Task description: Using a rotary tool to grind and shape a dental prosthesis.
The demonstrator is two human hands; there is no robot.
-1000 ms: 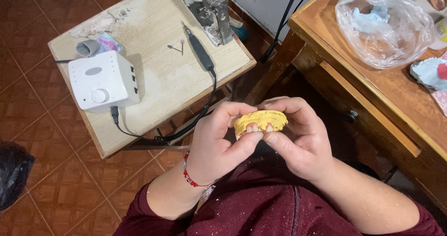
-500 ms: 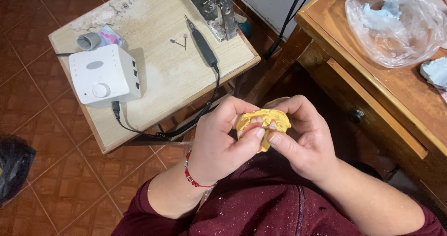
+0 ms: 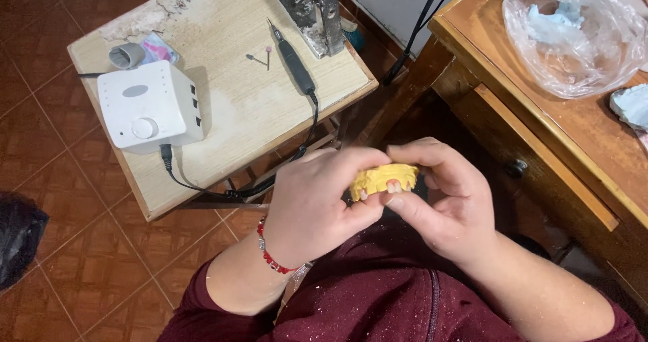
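Head view: both hands meet at the centre of the frame over the person's lap, closed around a yellow dental cast (image 3: 383, 179) with a few pale teeth along its lower edge. The left hand (image 3: 317, 207) curls round its 9 o'clock end, thumb underneath; the right hand (image 3: 449, 204) clasps the 3 o'clock end, thumb pressed to the underside and fingers over the top. Compared with a second ago the cast has been turned, so that the tooth row now faces the camera more squarely, and the grip has shifted with it; this looks like inspection or fingertip adjustment of the teeth rather than grinding. At 11 o'clock, on the small desk (image 3: 223, 112), the black handpiece (image 3: 295, 64) lies untouched beside the white control box (image 3: 148, 106).
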